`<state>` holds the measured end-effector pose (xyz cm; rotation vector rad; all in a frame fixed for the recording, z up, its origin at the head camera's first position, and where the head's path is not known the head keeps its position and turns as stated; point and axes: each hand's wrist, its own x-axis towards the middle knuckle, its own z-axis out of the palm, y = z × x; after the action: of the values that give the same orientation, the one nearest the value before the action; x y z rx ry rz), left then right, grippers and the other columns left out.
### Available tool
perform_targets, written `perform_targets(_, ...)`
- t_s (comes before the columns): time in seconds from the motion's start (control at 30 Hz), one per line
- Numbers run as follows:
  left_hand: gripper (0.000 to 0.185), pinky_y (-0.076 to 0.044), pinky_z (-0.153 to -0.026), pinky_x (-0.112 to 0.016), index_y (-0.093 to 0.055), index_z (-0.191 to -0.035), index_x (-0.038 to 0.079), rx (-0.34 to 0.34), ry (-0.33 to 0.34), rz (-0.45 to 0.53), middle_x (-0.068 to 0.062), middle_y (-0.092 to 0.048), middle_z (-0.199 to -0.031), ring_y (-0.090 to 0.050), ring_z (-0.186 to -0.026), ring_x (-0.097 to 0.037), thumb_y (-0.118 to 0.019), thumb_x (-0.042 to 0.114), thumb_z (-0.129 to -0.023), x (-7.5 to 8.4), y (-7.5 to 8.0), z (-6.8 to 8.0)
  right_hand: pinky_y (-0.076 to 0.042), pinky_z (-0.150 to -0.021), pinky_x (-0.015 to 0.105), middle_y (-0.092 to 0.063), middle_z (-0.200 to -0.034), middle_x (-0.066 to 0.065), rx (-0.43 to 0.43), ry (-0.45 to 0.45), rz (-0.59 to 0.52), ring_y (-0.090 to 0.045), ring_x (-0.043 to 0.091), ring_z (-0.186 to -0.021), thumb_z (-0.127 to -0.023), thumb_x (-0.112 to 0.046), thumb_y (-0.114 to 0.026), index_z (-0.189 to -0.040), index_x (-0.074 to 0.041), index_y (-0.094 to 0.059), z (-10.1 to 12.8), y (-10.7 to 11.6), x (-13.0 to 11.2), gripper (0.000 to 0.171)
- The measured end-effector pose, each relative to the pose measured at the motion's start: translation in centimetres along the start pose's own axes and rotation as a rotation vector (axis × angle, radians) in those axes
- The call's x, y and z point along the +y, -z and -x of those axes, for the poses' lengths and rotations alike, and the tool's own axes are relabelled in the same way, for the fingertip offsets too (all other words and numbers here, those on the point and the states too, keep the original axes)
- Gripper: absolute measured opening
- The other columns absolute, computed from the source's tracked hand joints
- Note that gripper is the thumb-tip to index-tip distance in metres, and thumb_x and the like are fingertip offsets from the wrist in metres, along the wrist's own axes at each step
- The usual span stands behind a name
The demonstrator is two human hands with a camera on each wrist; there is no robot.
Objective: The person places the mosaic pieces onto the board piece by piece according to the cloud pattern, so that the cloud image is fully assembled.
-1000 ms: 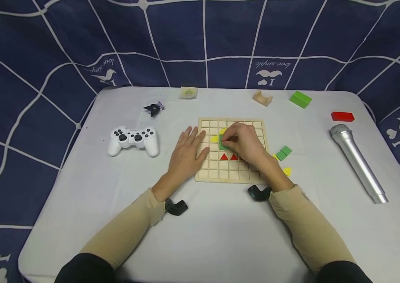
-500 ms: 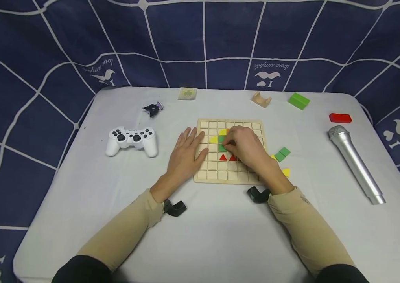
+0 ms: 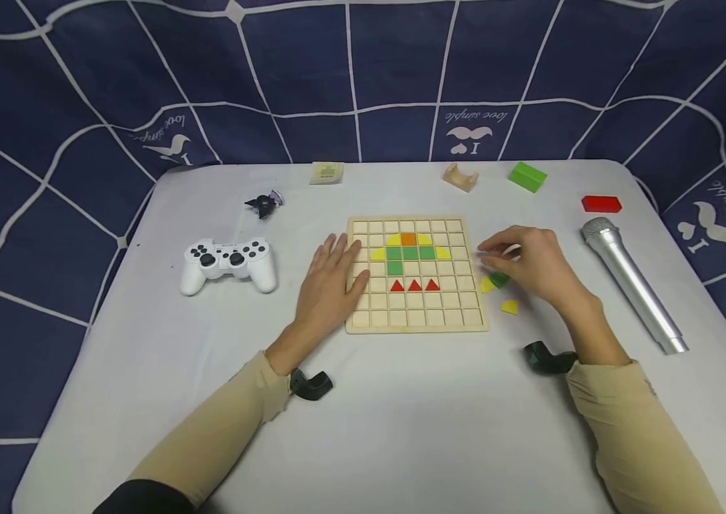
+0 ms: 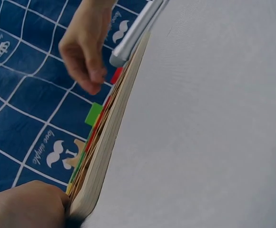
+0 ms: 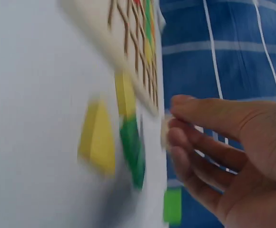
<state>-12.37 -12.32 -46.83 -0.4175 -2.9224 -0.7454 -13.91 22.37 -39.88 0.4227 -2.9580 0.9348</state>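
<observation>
A wooden grid board (image 3: 363, 314) lies at the table's middle. On it are an orange square (image 3: 408, 238), yellow pieces (image 3: 378, 253), green squares (image 3: 410, 253) and three red triangles (image 3: 415, 285). My left hand (image 3: 330, 275) rests flat on the board's left edge, fingers straight. My right hand (image 3: 520, 260) hovers just right of the board, fingers loosely curled and holding nothing I can see. Below its fingertips lie a loose green piece (image 3: 500, 279) and two loose yellow pieces (image 3: 509, 307). The blurred right wrist view shows my fingers (image 5: 185, 142) close to the green piece (image 5: 133, 147).
A white game controller (image 3: 228, 260) lies left of the board and a silver microphone (image 3: 632, 282) at the right. At the back are a red block (image 3: 601, 204), a green block (image 3: 527, 176), a wooden arch block (image 3: 460, 177), a small card (image 3: 327, 173) and a dark figurine (image 3: 263, 204).
My right hand has left the middle of the board and moved right to the loose pieces, uncovering the coloured pattern. The left hand has stayed on the board's edge.
</observation>
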Motion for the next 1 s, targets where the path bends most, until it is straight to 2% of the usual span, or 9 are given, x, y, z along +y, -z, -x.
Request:
perform_targets(0.1, 0.062, -0.01, -0.136, -0.042, -0.043, -0.162, 0.012, 0.002, -0.006, 0.014, -0.013, -0.03, -0.173, -0.016, -0.164, -0.03, -0.052, 0.042, -0.109, 0.1, 0.0, 0.0, -0.06, -0.09, 0.047, -0.077, -0.109, 0.013, -0.03, -0.082, 0.018, -0.067, 0.027, -0.1, -0.091, -0.008, -0.082, -0.116, -0.009, -0.081, 0.8, 1.2, 2.0, 0.025)
perform_targets(0.17, 0.062, -0.009, -0.136, -0.042, -0.043, -0.162, 0.012, -0.002, -0.01, 0.017, -0.014, -0.03, -0.172, -0.016, -0.164, -0.031, -0.052, 0.042, -0.108, 0.1, 0.0, -0.1, -0.06, -0.092, 0.048, -0.077, -0.112, 0.014, -0.061, -0.099, 0.018, -0.067, 0.029, -0.105, -0.09, -0.004, -0.08, -0.118, -0.01, -0.081, 1.1, 1.7, 3.1, 0.028)
perform_targets(0.3, 0.062, -0.008, -0.136, -0.042, -0.041, -0.163, 0.012, -0.01, -0.005, 0.011, -0.014, -0.029, -0.173, -0.015, -0.164, -0.03, -0.052, 0.04, -0.109, 0.1, 0.0, -0.1, -0.058, -0.098, 0.056, -0.075, -0.122, 0.017, -0.134, -0.057, -0.007, -0.066, 0.033, -0.113, -0.088, 0.007, -0.077, -0.121, -0.009, -0.079, 1.4, 2.0, 4.2, 0.037)
perform_targets(0.4, 0.062, -0.007, -0.136, -0.041, -0.041, -0.163, 0.012, -0.019, 0.007, 0.011, -0.013, -0.029, -0.173, -0.014, -0.165, -0.03, -0.052, 0.04, -0.109, 0.0, 0.1, -0.1, -0.056, -0.1, 0.06, -0.074, -0.125, 0.018, -0.146, -0.01, -0.014, -0.065, 0.034, -0.115, -0.085, 0.013, -0.077, -0.121, -0.007, -0.079, 1.3, 1.8, 4.3, 0.041)
perform_targets(0.6, 0.062, -0.007, -0.136, -0.041, -0.041, -0.163, 0.013, -0.02, 0.011, 0.019, -0.013, -0.029, -0.173, -0.014, -0.165, -0.03, -0.052, 0.04, -0.109, 0.0, 0.3, 0.1, -0.059, -0.096, 0.057, -0.076, -0.115, 0.016, -0.085, -0.032, 0.046, -0.068, 0.032, -0.104, -0.083, 0.005, -0.084, -0.116, -0.007, -0.08, 1.6, 1.5, 4.6, 0.035)
perform_targets(0.73, 0.061, -0.008, -0.136, -0.041, -0.041, -0.163, 0.012, -0.014, 0.006, 0.015, -0.013, -0.029, -0.173, -0.015, -0.164, -0.03, -0.052, 0.039, -0.109, 0.1, 0.3, 0.2, -0.06, -0.087, 0.044, -0.076, -0.103, 0.012, -0.026, -0.045, 0.075, -0.068, 0.028, -0.095, -0.083, -0.005, -0.088, -0.111, -0.007, -0.081, 1.9, 1.3, 4.9, 0.029)
perform_targets(0.83, 0.061, -0.008, -0.136, -0.041, -0.041, -0.163, 0.012, -0.016, 0.004, 0.015, -0.013, -0.029, -0.173, -0.015, -0.164, -0.03, -0.052, 0.04, -0.109, 0.1, 0.3, 0.2, -0.055, -0.08, 0.024, -0.075, -0.096, 0.009, 0.033, -0.027, 0.088, -0.067, 0.025, -0.09, -0.082, -0.007, -0.087, -0.107, -0.007, -0.082, 1.7, 1.1, 4.8, 0.026)
perform_targets(0.9, 0.062, -0.008, -0.136, -0.041, -0.041, -0.163, 0.012, -0.017, 0.004, 0.015, -0.014, -0.029, -0.173, -0.014, -0.165, -0.03, -0.052, 0.04, -0.109, 0.1, 0.3, 0.2, -0.054, -0.078, 0.019, -0.074, -0.093, 0.009, 0.072, -0.005, 0.07, -0.066, 0.024, -0.088, -0.082, -0.005, -0.087, -0.107, -0.007, -0.081, 1.3, 0.9, 4.2, 0.025)
perform_targets(1.0, 0.062, -0.008, -0.136, -0.041, -0.041, -0.163, 0.012, -0.017, 0.008, 0.014, -0.014, -0.029, -0.173, -0.014, -0.165, -0.03, -0.052, 0.04, -0.109, 0.1, 0.4, 0.3, -0.059, -0.079, 0.024, -0.074, -0.094, 0.009, 0.099, 0.05, 0.042, -0.066, 0.023, -0.088, -0.083, -0.004, -0.086, -0.108, -0.005, -0.08, 0.2, 0.3, 2.5, 0.025)
